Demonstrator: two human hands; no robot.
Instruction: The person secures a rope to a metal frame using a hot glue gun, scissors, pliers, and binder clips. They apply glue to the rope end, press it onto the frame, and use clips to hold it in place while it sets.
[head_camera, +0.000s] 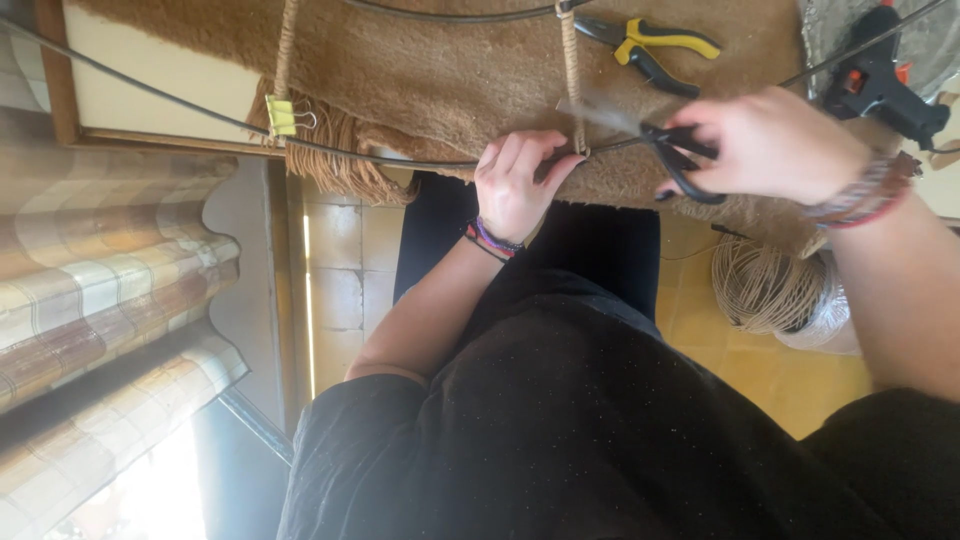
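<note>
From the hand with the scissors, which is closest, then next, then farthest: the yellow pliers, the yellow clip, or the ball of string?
Measured from the right hand holding the scissors:
1. Yellow pliers, just above it on the brown fleece.
2. Ball of string, below it on the floor.
3. Yellow clip, far across on the wire, past the left hand.
</note>
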